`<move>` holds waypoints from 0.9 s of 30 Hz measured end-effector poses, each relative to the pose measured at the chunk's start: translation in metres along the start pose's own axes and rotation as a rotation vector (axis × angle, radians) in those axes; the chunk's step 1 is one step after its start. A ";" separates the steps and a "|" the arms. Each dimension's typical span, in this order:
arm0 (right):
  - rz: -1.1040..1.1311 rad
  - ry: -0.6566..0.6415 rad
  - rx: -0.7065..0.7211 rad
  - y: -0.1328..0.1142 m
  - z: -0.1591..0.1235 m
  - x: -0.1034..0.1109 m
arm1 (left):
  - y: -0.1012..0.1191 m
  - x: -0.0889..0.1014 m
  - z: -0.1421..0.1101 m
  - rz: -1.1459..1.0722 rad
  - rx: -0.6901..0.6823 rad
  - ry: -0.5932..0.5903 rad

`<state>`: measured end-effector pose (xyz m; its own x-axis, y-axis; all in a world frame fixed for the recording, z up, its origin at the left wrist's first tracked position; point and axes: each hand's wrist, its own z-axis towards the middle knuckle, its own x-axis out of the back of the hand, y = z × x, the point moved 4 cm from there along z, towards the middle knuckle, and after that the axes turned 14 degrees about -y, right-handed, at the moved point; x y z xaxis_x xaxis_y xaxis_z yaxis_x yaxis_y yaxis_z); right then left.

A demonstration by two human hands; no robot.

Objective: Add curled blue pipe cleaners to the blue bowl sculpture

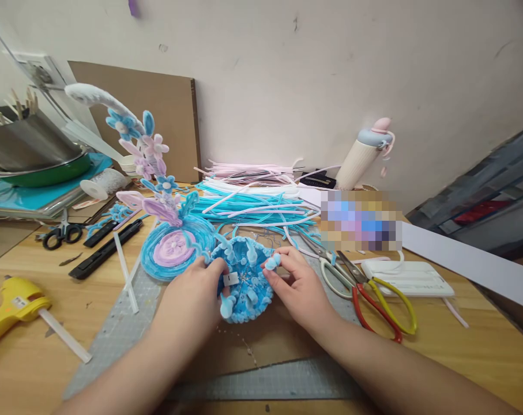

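Observation:
A round, hollow piece made of blue fuzzy pipe cleaner (255, 308) lies tilted between my hands, its inside facing me. Curled light blue bits stick out from its inside and rim. My left hand (196, 297) grips its left edge, thumb over the rim, beside a small white tab (230, 279). At the right edge, my right hand (302, 285) pinches a curled light blue pipe cleaner piece (273, 261) between thumb and fingers. Just behind my left hand is a blue disc with a pink centre (175, 248), bearing a tall stem of pipe cleaner flowers (155, 147).
Loose pipe cleaners (252, 202) lie in heaps at the back. Red-and-yellow-handled scissors (384, 311) and a white power bank (410, 276) sit at right. A yellow glue gun (17, 305), box cutter (105, 251) and black scissors (62, 233) are at left. A bottle (362, 155) stands behind.

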<state>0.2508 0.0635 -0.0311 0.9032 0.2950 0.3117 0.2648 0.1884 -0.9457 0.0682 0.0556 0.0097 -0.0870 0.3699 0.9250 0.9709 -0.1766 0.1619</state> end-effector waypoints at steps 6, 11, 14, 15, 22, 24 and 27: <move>0.000 -0.001 -0.004 0.001 0.000 -0.001 | 0.006 0.006 -0.001 -0.008 0.045 -0.052; 0.015 -0.001 -0.007 0.002 0.000 -0.001 | 0.007 0.007 0.002 -0.008 0.088 -0.067; 0.022 -0.001 -0.007 0.002 0.000 -0.002 | 0.007 0.006 0.002 -0.019 0.093 -0.072; 0.025 -0.003 -0.007 0.001 0.000 -0.001 | 0.007 0.006 0.001 -0.023 0.092 -0.077; 0.027 0.000 -0.005 0.001 0.001 -0.001 | 0.005 0.007 -0.001 -0.032 0.083 -0.090; 0.029 -0.003 -0.005 0.002 0.001 -0.001 | 0.004 0.006 0.000 -0.030 0.080 -0.085; 0.028 -0.002 -0.003 0.002 0.000 -0.002 | 0.004 0.003 0.002 -0.021 0.077 -0.070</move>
<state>0.2498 0.0639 -0.0338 0.9097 0.3022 0.2850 0.2403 0.1767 -0.9545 0.0722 0.0579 0.0119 -0.0941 0.4361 0.8949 0.9835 -0.0987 0.1516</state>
